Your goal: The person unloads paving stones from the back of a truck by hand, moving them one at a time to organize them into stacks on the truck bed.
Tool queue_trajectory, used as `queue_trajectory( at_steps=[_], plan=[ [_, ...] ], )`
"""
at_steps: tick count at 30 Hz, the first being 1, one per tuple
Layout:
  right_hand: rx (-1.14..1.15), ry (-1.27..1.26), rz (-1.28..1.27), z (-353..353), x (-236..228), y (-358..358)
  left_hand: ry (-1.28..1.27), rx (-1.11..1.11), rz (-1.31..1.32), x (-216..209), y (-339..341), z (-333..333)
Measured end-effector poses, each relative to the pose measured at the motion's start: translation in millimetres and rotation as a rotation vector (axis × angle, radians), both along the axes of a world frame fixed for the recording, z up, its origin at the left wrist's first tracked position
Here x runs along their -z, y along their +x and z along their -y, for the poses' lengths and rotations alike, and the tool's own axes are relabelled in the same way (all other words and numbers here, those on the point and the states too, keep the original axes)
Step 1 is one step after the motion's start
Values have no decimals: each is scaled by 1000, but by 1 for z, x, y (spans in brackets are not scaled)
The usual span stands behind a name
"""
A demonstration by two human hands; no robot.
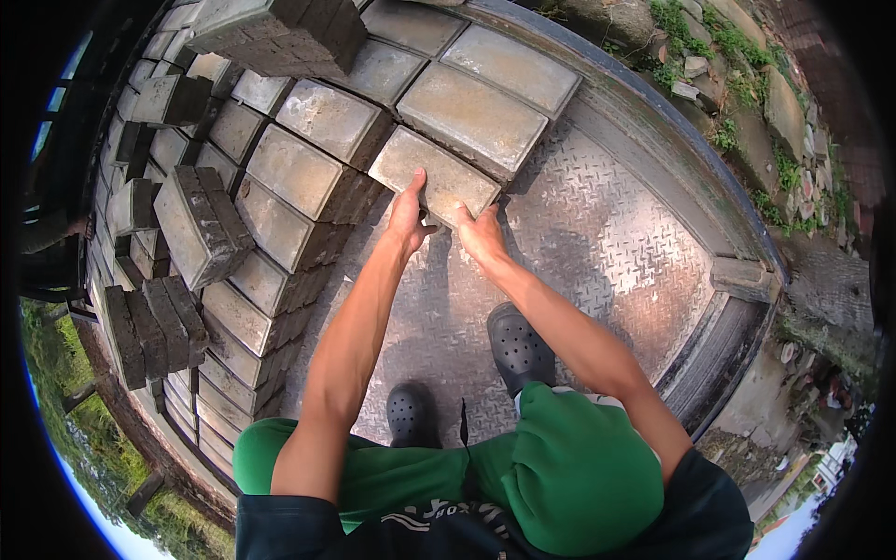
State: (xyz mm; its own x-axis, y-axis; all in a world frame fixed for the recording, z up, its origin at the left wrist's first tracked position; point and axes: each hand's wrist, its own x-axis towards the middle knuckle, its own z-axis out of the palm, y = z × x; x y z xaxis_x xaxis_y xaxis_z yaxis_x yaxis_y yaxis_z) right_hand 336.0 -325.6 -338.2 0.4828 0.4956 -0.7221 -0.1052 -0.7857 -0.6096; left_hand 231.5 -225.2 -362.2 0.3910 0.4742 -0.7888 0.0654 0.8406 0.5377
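A grey rectangular concrete paving block [431,170] is gripped at its near edge by both hands. My left hand [407,217] is closed on its left part, thumb on top and fingers lower down. On the near right part, my right hand [480,233] is closed with its thumb on the upper face; its other fingers are mostly hidden. The block's far edge is close against a stack of similar blocks [474,105]. Whether the block rests on anything underneath cannot be seen.
More blocks [297,170] are stacked in rows on the left, some standing on edge [201,224]. A taller pile [280,37] rises at the far left. The metal tread-plate floor [616,224] has a raised rim [653,103]. My feet wear dark clogs [519,347].
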Motion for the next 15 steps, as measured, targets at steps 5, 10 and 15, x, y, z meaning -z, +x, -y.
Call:
queue_trajectory(
  at_steps=[5,10,15],
  plan=[
    [-431,-24,-26,13,1,21,101,621,-287,-24,-37,-28],
    [-921,20,259,-16,-66,16,394,776,-390,-125,-93,-45],
    [-1147,369,510,-119,-116,-74,797,468,-659,-228,-208,-81]
  ],
)
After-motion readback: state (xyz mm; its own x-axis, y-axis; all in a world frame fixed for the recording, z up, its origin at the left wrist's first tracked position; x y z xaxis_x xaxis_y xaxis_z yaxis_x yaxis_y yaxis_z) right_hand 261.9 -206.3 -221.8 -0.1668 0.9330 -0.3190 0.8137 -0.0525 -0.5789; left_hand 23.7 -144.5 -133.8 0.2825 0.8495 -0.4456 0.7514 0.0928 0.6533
